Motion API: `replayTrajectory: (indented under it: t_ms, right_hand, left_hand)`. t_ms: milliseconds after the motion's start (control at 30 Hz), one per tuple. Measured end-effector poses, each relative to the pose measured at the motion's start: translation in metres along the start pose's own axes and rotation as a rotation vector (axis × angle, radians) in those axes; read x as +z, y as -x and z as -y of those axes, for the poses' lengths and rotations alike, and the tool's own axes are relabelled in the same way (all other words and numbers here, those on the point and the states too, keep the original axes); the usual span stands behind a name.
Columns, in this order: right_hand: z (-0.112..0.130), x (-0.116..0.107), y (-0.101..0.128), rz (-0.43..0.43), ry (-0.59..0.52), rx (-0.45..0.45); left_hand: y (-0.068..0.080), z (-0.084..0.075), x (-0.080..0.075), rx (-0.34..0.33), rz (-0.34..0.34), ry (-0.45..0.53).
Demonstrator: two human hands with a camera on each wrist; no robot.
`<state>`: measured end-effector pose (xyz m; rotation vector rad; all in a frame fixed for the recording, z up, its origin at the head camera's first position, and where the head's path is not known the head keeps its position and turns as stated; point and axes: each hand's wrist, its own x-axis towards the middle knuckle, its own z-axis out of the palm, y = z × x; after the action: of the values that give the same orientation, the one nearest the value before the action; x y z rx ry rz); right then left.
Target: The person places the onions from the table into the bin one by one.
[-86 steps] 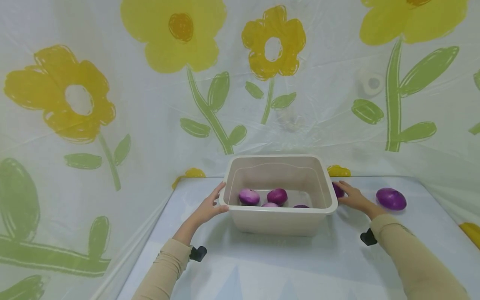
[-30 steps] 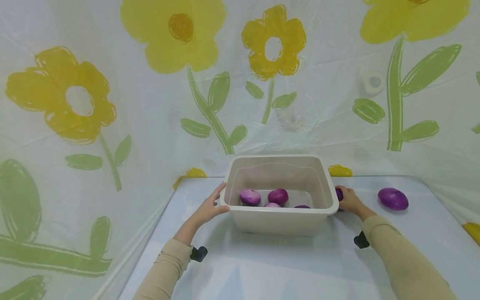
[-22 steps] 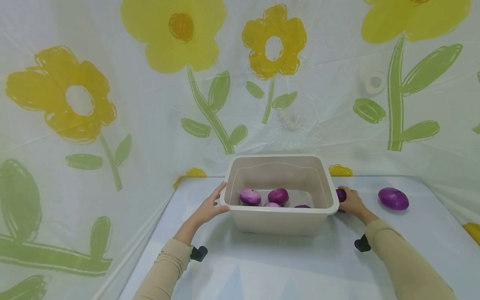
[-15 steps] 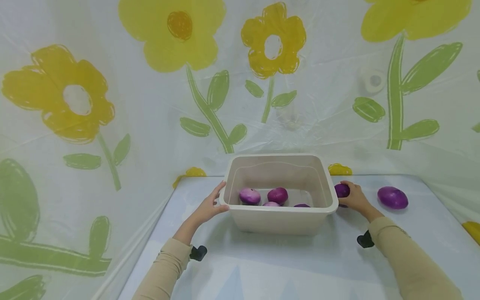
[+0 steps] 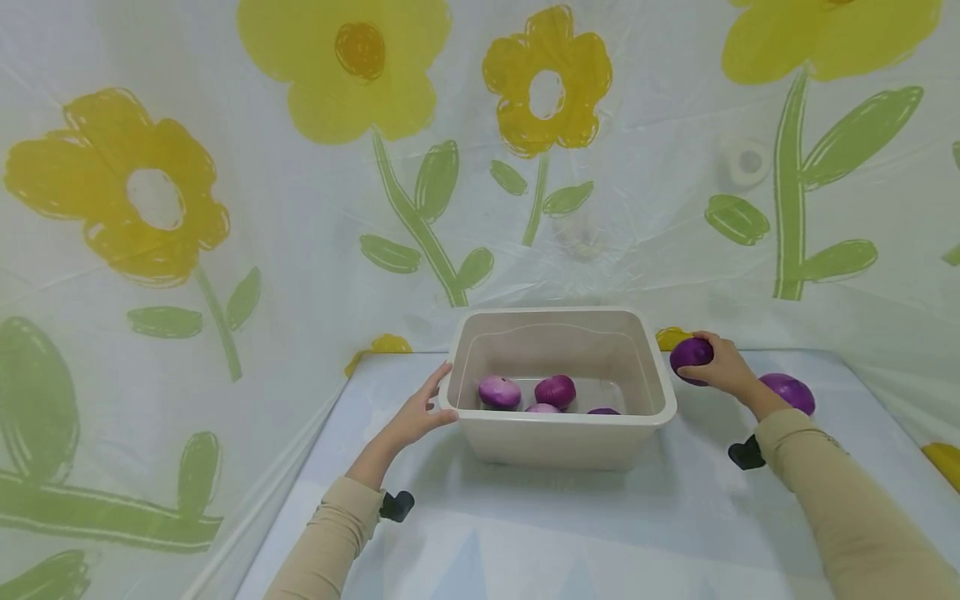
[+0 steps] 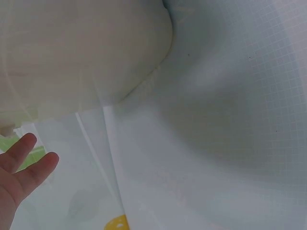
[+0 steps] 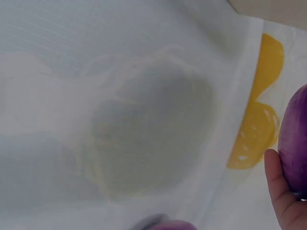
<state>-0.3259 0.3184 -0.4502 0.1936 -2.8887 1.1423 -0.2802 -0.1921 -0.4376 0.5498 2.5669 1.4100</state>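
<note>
Presently right hand (image 5: 723, 367) grips a purple onion (image 5: 691, 353) at the tub's (image 5: 562, 437) three o'clock, left hand (image 5: 415, 417), fingers straight, steadying its rim.

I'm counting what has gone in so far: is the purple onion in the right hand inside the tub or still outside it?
Outside. The right hand holds the purple onion raised beside the tub, right of its rim.

my head camera looks forward and down over the pale blue worktop (image 5: 570, 525). both wrist cameras sit close above it; the left shares the beige plastic tub (image 6: 86, 52).
</note>
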Motion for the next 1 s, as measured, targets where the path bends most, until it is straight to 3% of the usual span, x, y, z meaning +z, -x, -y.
replayTrajectory:
  t_ms: [567, 833, 1000]
  right_hand:
    - [0.05, -0.036, -0.017, 0.011, 0.056, -0.061]
    - [0.079, -0.04, -0.026, 0.011, 0.059, -0.09]
    - [0.101, -0.039, -0.028, 0.037, 0.059, -0.106]
  left_hand:
    - [-0.001, 0.0, -0.001, 0.024, 0.016, 0.0]
    - [0.014, -0.035, -0.004, 0.032, 0.032, 0.003]
    - [0.006, -0.015, -0.002, 0.046, 0.012, -0.003]
